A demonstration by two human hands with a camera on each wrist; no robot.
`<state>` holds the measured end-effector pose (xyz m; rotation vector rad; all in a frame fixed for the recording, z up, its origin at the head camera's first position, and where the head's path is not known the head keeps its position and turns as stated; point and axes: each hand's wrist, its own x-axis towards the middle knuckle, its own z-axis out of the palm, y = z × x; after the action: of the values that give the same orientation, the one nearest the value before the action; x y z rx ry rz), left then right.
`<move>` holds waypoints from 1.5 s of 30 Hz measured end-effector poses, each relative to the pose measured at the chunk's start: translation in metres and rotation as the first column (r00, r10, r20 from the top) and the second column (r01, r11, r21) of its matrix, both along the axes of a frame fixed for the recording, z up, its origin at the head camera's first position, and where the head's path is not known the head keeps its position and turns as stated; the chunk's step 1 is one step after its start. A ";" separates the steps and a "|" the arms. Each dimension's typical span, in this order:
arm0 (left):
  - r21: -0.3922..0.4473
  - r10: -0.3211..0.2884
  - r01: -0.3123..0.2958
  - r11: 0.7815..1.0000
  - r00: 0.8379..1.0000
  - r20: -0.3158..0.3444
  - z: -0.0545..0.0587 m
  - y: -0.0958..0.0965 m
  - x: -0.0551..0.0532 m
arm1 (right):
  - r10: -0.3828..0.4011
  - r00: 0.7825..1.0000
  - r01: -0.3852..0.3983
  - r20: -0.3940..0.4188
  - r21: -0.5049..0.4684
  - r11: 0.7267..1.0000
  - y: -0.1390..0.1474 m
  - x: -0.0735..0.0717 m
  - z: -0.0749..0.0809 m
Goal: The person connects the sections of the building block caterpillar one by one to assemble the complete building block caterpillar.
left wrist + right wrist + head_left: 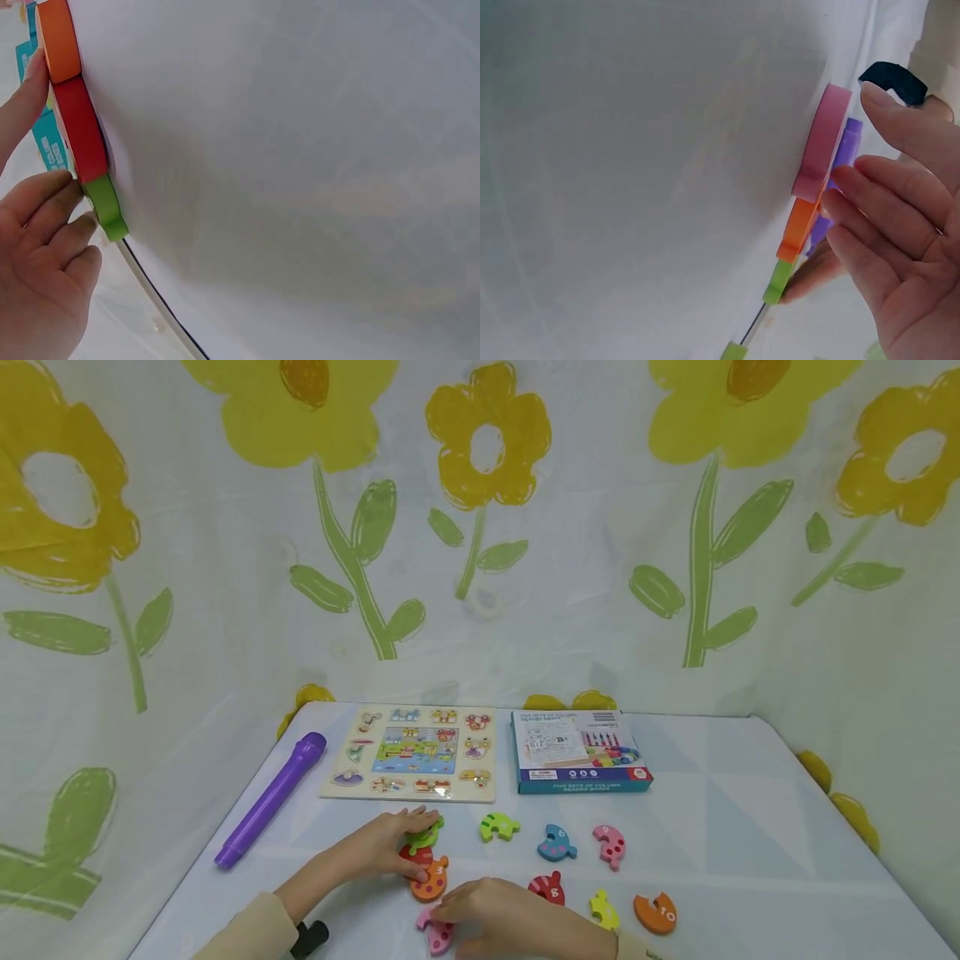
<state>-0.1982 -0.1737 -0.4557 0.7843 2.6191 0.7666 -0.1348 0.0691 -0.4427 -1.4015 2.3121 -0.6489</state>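
Observation:
My left hand (378,845) lies over a short row of joined wooden puzzle pieces. Its fingertips touch the green piece (106,208), its thumb rests on the spotted orange piece (431,887), and the red piece (81,127) sits between them. At the near end of the row is a pink spotted piece (438,937), which meets the orange one in the right wrist view. My right hand (517,917) touches this pink piece with its fingers extended; the thumb stands apart from it. The hands partly cover the pieces.
Loose pieces lie to the right: green striped (498,827), blue (556,842), pink (611,846), red (547,887), yellow (603,910) and orange (656,913). Behind stand a picture puzzle board (360,785) and a boxed set (581,752). A purple microphone-shaped toy (272,802) lies left.

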 end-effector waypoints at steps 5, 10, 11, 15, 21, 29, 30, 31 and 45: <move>-0.020 -0.018 0.018 1.000 1.000 -0.006 0.000 -0.005 -0.003 | -0.002 1.000 0.002 -0.018 0.029 1.000 -0.004 -0.001 -0.001; -0.027 -0.029 0.029 0.999 1.000 -0.008 0.000 -0.010 -0.005 | -0.017 0.998 0.020 -0.058 0.053 0.998 -0.007 -0.004 -0.003; -0.029 -0.031 0.030 0.999 0.999 -0.015 0.000 -0.011 -0.005 | -0.018 0.998 0.022 -0.067 0.053 0.998 -0.007 -0.004 -0.003; -0.034 -0.037 0.036 0.999 0.998 -0.049 -0.001 -0.016 -0.005 | -0.007 0.995 0.012 -0.096 0.049 0.999 -0.008 -0.005 -0.004; -0.020 -0.028 0.026 0.999 0.996 -0.088 -0.001 -0.021 -0.005 | -0.007 0.994 0.011 -0.112 0.041 0.999 -0.013 -0.009 -0.006; 0.007 -0.022 0.023 1.000 0.997 -0.075 -0.004 -0.024 -0.005 | 0.004 0.991 -0.001 -0.136 0.022 1.000 -0.016 -0.013 -0.009; 0.009 -0.026 0.026 1.000 0.997 -0.076 -0.004 -0.024 -0.005 | 0.006 0.991 -0.004 -0.135 0.020 1.000 -0.016 -0.013 -0.009; 0.016 -0.028 0.029 0.999 0.997 -0.075 -0.004 -0.024 -0.005 | 0.006 0.992 -0.004 -0.128 0.016 1.000 -0.015 -0.013 -0.009; 0.028 -0.047 0.047 0.998 0.999 -0.024 -0.004 -0.020 -0.008 | -0.038 0.991 0.032 -0.131 -0.049 0.998 -0.002 -0.018 -0.006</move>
<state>-0.2065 -0.1933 -0.4598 0.8650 2.6061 0.7879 -0.1531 0.0674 -0.4482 -1.4686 2.4440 -0.6423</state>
